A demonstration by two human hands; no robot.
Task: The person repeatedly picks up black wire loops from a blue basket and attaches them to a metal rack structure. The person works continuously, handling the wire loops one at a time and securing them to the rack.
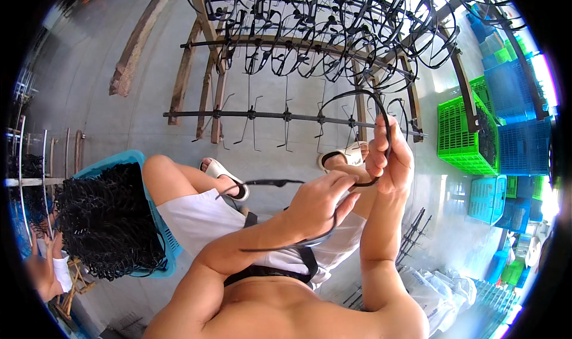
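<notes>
My right hand point(390, 157) is raised in front of me, its fingers closed round a thin, glossy black curved strip point(384, 109) that arches up and over toward the rack. My left hand point(319, 205), a little lower and to the left, pinches near the lower end of that strip. More thin black lengths point(275, 183) stick out leftward past my left hand; whether they join the strip is hidden. Just beyond my hands runs a dark metal bar point(226, 115) bearing several wire hooks, with black loops hanging at its right end.
A light-blue basket point(173, 261) heaped with black strips point(107, 220) stands at my left. Ahead, wooden racks point(182, 70) carry rows of hanging black loops point(310, 35). Green crates point(459, 130) and blue crates point(521, 148) stack at right, near plastic bags point(444, 294). Another person point(50, 273) is far left.
</notes>
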